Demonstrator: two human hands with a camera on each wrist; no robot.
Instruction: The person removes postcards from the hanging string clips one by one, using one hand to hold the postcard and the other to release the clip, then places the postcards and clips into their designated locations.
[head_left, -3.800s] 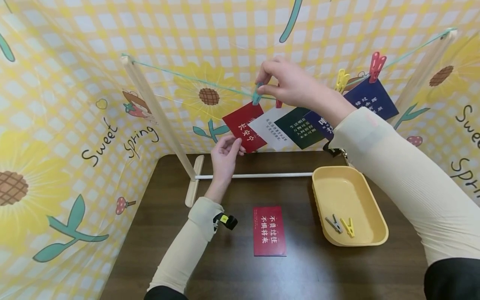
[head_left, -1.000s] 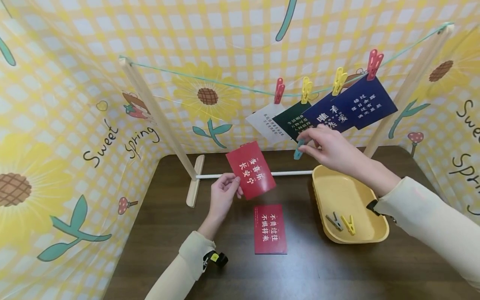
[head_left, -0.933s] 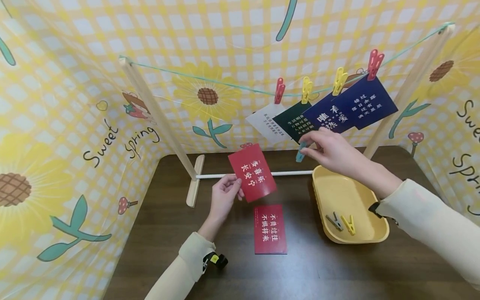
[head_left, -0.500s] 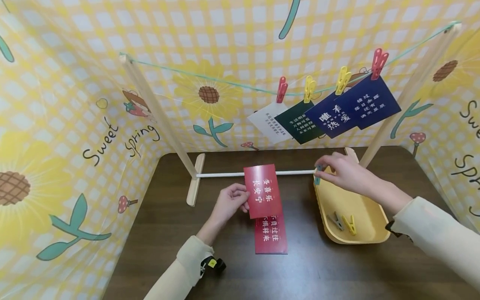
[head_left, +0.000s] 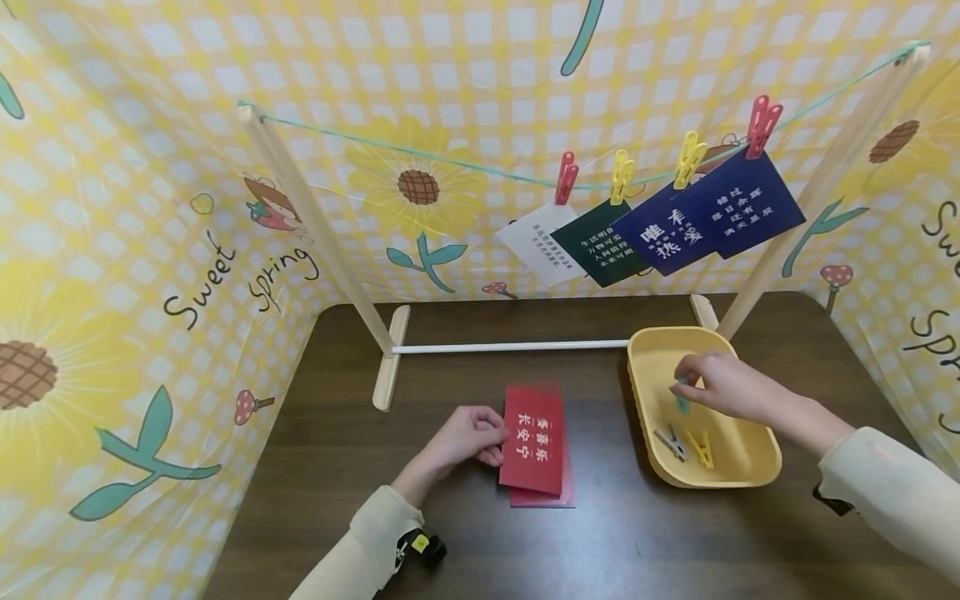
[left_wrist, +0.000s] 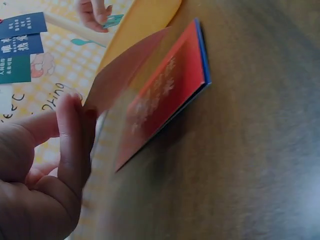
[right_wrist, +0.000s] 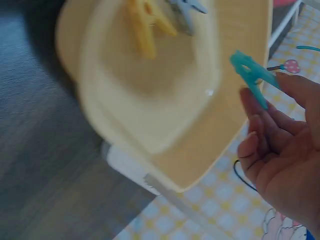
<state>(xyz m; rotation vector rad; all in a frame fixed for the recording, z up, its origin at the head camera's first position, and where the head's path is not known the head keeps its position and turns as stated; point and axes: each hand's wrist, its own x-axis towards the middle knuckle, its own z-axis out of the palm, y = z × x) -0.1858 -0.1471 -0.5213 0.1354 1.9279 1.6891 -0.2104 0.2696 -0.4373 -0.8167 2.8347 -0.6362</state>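
My left hand pinches a red card with white characters by its left edge. In the left wrist view this card is held at a slant just above a small stack of cards with a red one on top; in the head view it covers most of that stack. Over the yellow basket, my right hand pinches a teal clothespin between thumb and fingers. A grey clothespin and a yellow clothespin lie on the basket's floor.
Behind stands a wooden frame with a green string. From the string's right half hang a white card, a green card and two blue cards, under red and yellow clothespins. A white rod joins the frame's feet.
The red card and teal clothespin have come away from the string. My left hand has lowered the card over the stack; my right hand has carried the clothespin down over the basket.
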